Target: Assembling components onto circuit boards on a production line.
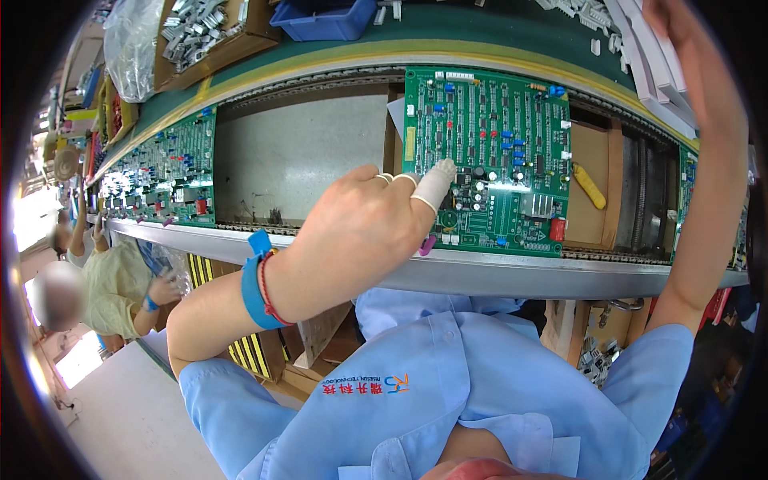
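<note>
My left hand [368, 220] is over the left part of a green circuit board [512, 196] that lies across the conveyor rails. Its fingers are curled, with pale finger cots on them, and the capped forefinger tip meets the board among small components. The thumb and anything pinched under the fingertips are hidden. A blue wrist strap [254, 280] and a red cord are round that wrist. My right hand [676, 24] is raised at the far right, beside long white trays [652, 64]. Its fingers run into the dark rim of the picture, so their hold does not show.
More circuit boards [164, 172] sit on the line to the left, and one at the far right. Behind the rails are a cardboard box [212, 52] of metal parts and a blue bin [324, 20]. A yellow tool [590, 186] lies between the rails. Another person [120, 292] works at left.
</note>
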{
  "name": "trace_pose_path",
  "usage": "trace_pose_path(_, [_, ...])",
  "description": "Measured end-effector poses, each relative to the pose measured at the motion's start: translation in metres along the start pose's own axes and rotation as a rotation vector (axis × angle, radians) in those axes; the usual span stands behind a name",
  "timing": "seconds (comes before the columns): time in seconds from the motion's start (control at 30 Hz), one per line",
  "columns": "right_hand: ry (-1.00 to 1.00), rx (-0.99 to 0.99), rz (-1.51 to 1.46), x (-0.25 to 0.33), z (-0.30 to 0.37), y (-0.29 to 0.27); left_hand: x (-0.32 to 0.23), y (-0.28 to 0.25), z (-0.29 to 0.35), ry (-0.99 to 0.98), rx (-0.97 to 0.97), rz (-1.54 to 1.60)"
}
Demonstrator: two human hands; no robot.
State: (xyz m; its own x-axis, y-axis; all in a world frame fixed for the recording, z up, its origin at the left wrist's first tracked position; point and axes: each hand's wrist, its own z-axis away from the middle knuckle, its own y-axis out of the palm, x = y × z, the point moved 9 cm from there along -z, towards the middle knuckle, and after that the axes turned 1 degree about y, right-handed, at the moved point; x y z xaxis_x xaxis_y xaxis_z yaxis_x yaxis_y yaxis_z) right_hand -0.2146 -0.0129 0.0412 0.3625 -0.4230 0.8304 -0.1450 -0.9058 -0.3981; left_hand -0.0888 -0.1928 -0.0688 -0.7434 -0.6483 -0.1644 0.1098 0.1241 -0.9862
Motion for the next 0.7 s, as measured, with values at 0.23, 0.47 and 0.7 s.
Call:
trace_pose_path(0.23, [0.005, 0.460, -0.122, -0.026, 0.046, 0.012, -0.020, -0.006, -0.012, 0.194, 0.033, -0.210])
trace_pose_path(0.47, [0.280, 0.490, -0.391, -0.056, 0.070, 0.017, 0.072, -0.073, -0.083, 0.022, -0.197, 0.088])
trace_pose_path(0.7, [0.549, 0.603, -0.738, -0.069, 0.103, 0.061, 0.247, -0.077, -0.247, -0.234, -0.645, -0.176])
